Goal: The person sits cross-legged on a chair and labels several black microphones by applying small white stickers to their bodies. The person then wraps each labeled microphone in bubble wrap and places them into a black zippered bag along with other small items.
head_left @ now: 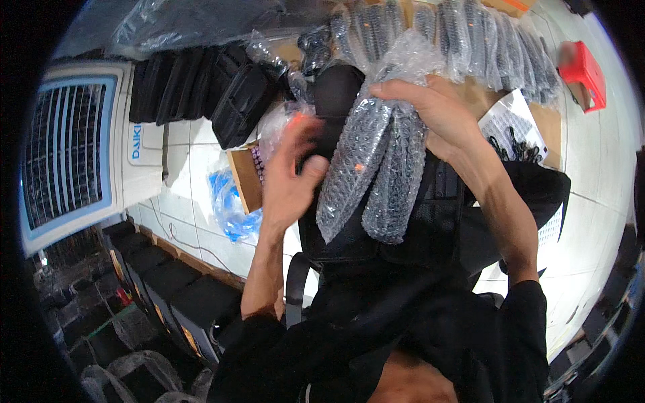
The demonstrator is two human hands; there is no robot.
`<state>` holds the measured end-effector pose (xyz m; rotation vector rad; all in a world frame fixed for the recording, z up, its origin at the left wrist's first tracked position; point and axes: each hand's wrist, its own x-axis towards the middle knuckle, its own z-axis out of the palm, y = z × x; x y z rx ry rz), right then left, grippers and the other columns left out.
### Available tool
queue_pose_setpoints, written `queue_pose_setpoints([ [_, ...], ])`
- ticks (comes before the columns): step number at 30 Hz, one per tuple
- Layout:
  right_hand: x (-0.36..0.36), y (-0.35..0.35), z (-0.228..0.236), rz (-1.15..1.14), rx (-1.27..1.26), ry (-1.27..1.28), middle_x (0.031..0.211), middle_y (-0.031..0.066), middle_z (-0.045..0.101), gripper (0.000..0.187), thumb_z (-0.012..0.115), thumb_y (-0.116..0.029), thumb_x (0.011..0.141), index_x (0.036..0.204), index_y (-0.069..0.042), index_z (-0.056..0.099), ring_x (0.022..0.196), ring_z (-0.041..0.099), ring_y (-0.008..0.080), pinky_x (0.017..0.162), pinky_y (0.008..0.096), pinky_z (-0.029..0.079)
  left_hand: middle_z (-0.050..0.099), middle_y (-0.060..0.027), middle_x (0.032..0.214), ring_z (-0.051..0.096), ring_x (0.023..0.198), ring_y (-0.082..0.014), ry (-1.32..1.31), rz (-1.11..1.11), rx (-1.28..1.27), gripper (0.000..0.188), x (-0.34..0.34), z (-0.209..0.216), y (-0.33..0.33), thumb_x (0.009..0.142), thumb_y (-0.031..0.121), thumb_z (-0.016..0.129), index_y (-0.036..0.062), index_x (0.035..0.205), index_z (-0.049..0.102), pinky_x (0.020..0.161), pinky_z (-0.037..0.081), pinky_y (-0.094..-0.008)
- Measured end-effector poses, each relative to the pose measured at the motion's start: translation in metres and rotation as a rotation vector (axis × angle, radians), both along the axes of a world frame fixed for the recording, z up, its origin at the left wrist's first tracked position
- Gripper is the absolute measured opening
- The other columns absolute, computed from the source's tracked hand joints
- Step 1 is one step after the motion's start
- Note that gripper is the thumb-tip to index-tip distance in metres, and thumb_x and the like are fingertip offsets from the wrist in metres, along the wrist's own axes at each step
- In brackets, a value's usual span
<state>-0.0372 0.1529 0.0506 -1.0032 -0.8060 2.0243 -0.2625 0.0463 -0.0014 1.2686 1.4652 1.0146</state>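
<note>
My right hand (447, 117) grips the upper end of a pair of bubble-wrapped packages (355, 168), long and dark inside, hanging down over my lap. Their exact kind is hidden by the wrap. Beside them on the left, my left hand (292, 178) is raised, with thumb and fingers apart and the fingertips blurred; nothing shows in it. Behind that hand lies a clear plastic bag (272, 127) with something orange near it. Beneath the packages is a black padded case or bag (440, 225) with compartments, partly covered by them.
Many similar bubble-wrapped packages (470, 40) stand in a row at the back. Black cases (235, 101) lean at the back left, beside a white air cooler (121, 154). A red stool (584, 77) stands far right, black boxes (201, 305) lower left.
</note>
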Motion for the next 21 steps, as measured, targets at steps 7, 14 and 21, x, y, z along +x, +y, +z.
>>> queue_pose_setpoints([
  [7,-0.012,-0.002,-0.024,-0.064,-0.042,0.018,0.107,0.0143,0.068,0.043,0.07,-0.019,0.089,0.12,0.007,0.057,0.093,0.067,0.0193,0.083,0.0313,0.053,0.064,-0.0136,0.117,0.061,0.108,-0.018,-0.248,-0.173,-0.38,0.065,0.044,-0.001,0.007,0.078,0.017,0.081,-0.0045,0.131,0.05,0.096,0.046,-0.033],
  [14,0.024,-0.069,-0.072,-0.208,0.253,-0.041,0.138,0.0176,0.049,0.083,0.077,-0.026,0.084,0.144,0.007,0.03,0.128,0.047,0.0221,0.11,0.0359,0.035,0.063,-0.0127,0.121,0.059,0.11,-0.0193,-0.273,-0.219,-0.419,0.064,0.056,-0.02,-0.017,0.079,0.02,0.081,-0.0033,0.13,0.051,0.098,0.045,-0.0346],
  [21,0.029,-0.06,-0.052,-0.191,0.319,-0.025,0.128,0.0125,0.056,0.102,0.094,-0.026,0.061,0.14,0.005,0.037,0.116,0.056,0.0201,0.101,0.0349,0.044,0.056,-0.014,0.132,0.053,0.121,-0.0199,-0.202,-0.341,-0.297,0.076,0.072,-0.008,-0.025,0.079,0.023,0.081,-0.0018,0.139,0.041,0.105,0.04,-0.0351],
])
